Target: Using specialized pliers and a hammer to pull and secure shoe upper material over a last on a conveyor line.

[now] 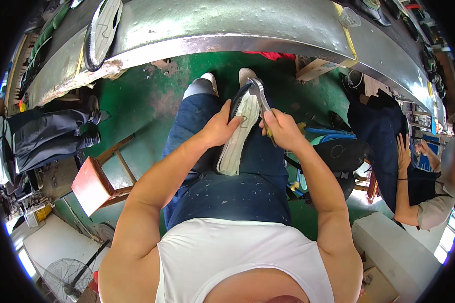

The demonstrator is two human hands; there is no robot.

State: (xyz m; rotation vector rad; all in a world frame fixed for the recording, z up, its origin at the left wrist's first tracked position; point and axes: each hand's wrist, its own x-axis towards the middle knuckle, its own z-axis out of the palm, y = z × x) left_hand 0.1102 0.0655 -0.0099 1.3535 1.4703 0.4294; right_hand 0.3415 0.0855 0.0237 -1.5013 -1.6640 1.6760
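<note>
Held the shoe, pale underside up, over the lap in the left hand — and, in the right hand, gripped steel pliers by the handle, with the head right at the toe — apart from the worktop

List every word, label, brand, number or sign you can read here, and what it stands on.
No text can be read.
Pale sole-shaped piece under the left hand: a dark curved line, no legible lettering.
Metal tool in the right hand: no lettering discernible.
Black cushion: a pale looping mark, not readable.
</note>
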